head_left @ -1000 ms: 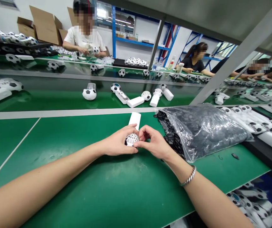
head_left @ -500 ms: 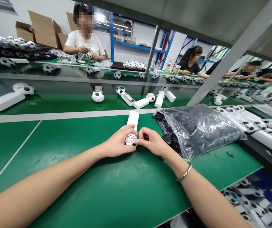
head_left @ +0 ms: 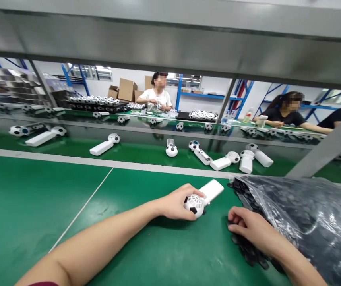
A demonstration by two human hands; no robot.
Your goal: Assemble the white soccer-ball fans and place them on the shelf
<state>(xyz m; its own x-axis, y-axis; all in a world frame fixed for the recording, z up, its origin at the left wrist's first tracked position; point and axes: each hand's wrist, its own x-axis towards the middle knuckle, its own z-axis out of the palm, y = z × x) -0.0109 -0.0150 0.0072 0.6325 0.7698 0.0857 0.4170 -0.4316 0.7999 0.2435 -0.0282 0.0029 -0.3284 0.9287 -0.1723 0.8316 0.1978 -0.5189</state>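
Note:
My left hand (head_left: pixel 178 203) is wrapped round the ball-shaped head of a white handheld football-patterned device (head_left: pixel 194 204). Its head has an open lattice and a few black patches. The flat white handle (head_left: pixel 212 191) points away to the upper right. To the right, my right hand (head_left: pixel 246 226) is at a heap of small black pieces (head_left: pixel 249 250), thumb and fingertips pinched together with a dark piece showing between them. Part of the heap is hidden under this hand. The pieces spill from a clear plastic bag (head_left: pixel 316 222).
Past the pale rail (head_left: pixel 158 169), several similar white devices (head_left: pixel 101 147) lie on a green belt. A slanted grey post (head_left: pixel 322 135) stands at the right, and a metal shelf (head_left: pixel 170 39) crosses overhead. Across the line sit a person in white (head_left: pixel 155 97) and a person in black (head_left: pixel 289 115).
My right hand has left the ball head and moved right to the black pieces. My left hand keeps its hold, with the handle now tilted further right. The camera view has turned left.

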